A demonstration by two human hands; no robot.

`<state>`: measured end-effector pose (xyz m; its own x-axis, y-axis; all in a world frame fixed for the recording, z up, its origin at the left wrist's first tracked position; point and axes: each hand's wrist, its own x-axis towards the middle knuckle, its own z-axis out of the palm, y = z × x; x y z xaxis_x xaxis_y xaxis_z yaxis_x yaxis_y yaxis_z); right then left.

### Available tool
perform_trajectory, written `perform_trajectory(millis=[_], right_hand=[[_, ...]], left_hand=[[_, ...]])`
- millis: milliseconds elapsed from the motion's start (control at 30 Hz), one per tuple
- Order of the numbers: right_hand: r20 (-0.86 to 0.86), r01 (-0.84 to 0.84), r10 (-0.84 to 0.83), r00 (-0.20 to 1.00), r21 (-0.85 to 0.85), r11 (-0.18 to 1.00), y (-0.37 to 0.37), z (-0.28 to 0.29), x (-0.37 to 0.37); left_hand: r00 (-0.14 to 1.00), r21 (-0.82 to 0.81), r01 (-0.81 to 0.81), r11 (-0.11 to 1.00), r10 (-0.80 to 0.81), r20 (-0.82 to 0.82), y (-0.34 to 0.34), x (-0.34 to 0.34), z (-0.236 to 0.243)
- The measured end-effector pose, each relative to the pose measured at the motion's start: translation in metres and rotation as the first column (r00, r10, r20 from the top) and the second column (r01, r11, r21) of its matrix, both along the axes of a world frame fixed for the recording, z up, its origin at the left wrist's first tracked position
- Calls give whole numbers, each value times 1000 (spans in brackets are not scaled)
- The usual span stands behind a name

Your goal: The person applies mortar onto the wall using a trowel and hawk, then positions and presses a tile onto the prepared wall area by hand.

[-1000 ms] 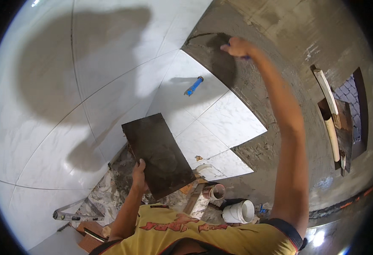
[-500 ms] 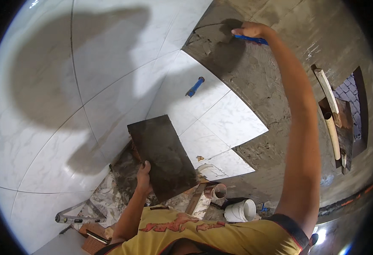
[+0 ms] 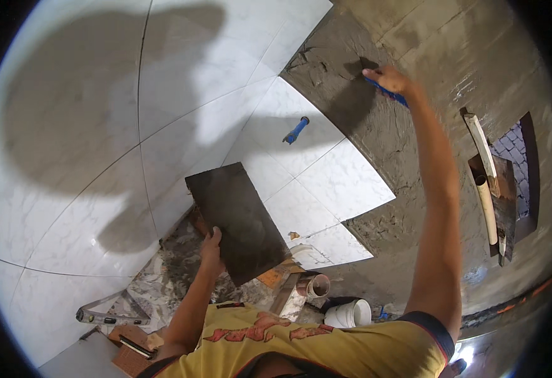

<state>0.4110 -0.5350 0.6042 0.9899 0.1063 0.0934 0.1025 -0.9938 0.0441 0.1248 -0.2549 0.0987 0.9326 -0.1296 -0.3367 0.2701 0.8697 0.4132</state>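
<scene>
My left hand grips the lower left edge of a dark rectangular panel, thumb on its face, which carries a thin greyish smear. At the upper right, my right hand is closed round a blue-handled tool, seemingly a trowel; its blade cannot be made out. This hand is at the wet grey mortar on the wall, right of the white marbled tiles. The mortar shows ridges and streaks.
A blue pipe fitting sticks out of the tiles. Below stand a white bucket and a smaller mortar-stained bucket. A triangular metal frame lies lower left. At right, wooden pieces and a tube rest by an opening.
My right hand has moved down and to the right over the mortar with the blue-handled tool. The panel in my left hand has barely shifted. The view has turned slightly.
</scene>
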Motion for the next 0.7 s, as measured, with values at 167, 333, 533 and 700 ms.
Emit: perform_trajectory(millis=[167,333,533,700], right_hand=[[70,3,-13,997,139,990,-13,-15,-30],[136,52,-53,989,5,999,-26,-19,-37],[613,28,145,777,-264,964,-62,-73,-83],[138,4,-97,986,556,831,-59,-112,-193]], left_hand=[[998,145,9,989,1,-65,-17,41,3],[999,19,19,1000,-19,44,-38,82,-33],[1000,-11,23,1000,-23,-16,-46,79,-46],[995,24,92,995,-91,-49,-31,21,-41]])
